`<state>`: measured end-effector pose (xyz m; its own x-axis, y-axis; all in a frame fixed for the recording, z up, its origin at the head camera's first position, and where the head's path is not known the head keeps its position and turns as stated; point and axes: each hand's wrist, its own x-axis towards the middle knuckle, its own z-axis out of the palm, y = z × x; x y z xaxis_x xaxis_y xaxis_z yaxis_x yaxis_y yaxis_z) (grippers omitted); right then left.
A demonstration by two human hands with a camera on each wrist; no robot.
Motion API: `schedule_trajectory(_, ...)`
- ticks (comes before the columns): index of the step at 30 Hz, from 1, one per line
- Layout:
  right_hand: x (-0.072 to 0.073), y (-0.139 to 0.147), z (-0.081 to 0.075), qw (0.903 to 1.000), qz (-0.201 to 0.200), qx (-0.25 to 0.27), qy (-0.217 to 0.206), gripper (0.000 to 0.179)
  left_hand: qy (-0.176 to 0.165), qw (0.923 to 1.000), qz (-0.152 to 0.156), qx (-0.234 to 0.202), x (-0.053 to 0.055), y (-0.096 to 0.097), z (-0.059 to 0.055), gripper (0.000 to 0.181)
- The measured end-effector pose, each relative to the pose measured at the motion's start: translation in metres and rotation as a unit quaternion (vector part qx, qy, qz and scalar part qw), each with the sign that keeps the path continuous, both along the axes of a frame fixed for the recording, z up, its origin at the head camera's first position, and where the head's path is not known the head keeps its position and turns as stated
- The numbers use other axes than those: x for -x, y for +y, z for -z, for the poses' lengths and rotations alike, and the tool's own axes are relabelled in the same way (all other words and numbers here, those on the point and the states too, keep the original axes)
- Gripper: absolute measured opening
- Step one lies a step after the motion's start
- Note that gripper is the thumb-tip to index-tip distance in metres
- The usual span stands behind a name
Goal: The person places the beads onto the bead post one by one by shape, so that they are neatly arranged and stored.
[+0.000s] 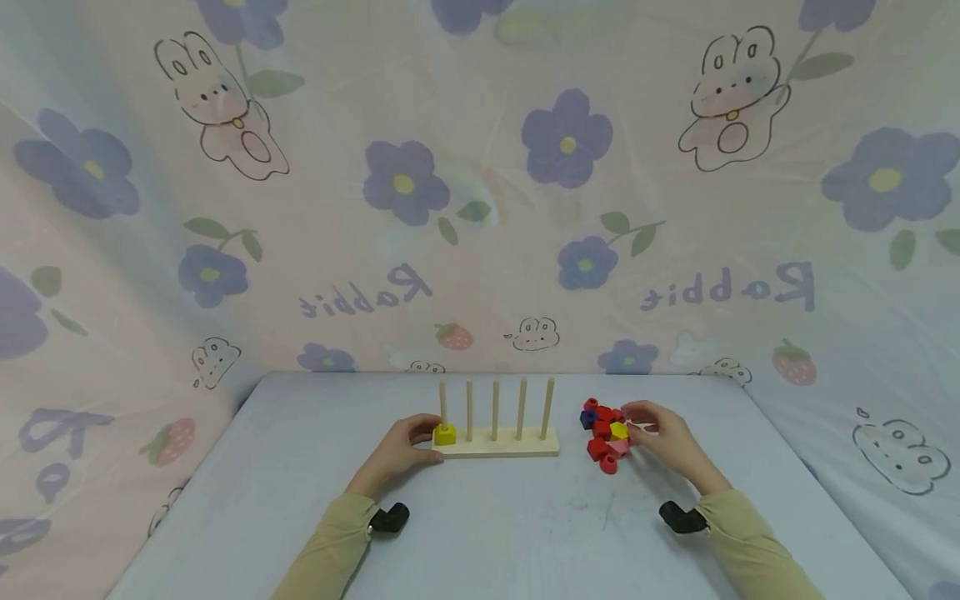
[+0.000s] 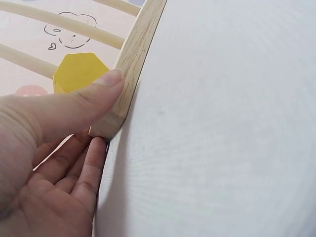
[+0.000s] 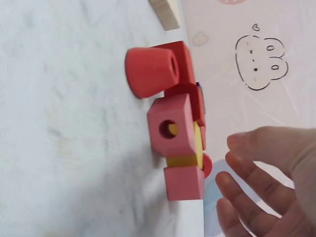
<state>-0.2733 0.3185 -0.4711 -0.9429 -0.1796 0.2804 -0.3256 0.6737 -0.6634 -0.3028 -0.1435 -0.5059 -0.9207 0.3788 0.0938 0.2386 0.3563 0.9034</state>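
A wooden peg stand (image 1: 517,447) with several upright pegs lies along the table. On its leftmost peg sits a yellow block (image 1: 445,434), also large in the left wrist view. My left hand (image 1: 397,452) holds the stand's left end, with the thumb (image 2: 94,98) along the front side and fingers at the end. To the right, my right hand (image 1: 666,435) hovers at a heap of bead blocks, fingers loosely bent around nothing. In the heap are a red cone-shaped bead (image 3: 148,71), a pink block (image 3: 173,123) with a hole, a yellow block (image 1: 618,431) and a dark blue block (image 1: 588,420).
Everything stands on a white-covered table (image 1: 510,533). Behind it hangs a cloth (image 1: 480,250) printed with rabbits and flowers. Several red blocks (image 1: 597,450) lie close together in the heap, right of the stand. A black strap piece (image 1: 681,518) sits at each wrist.
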Motion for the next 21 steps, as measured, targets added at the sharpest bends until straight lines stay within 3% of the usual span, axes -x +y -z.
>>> schedule_trajectory(8, 0.008, -0.006, 0.0, 0.9993, -0.031, -0.014, -0.015, 0.033, -0.001, 1.0, -0.002, 0.0, 0.0, 0.0, 0.0, 0.063)
schedule_trajectory(15, 0.013, -0.01, 0.0, 0.998, -0.015, -0.043, -0.043, 0.033, 0.002, 1.0, 0.005, -0.003, 0.0, 0.0, -0.001, 0.062)
schedule_trajectory(21, 0.018, -0.007, -0.003, 0.9949, -0.031, -0.067, -0.069, 0.033, 0.008, 0.9999, 0.01, -0.007, 0.001, -0.001, 0.002, 0.063)
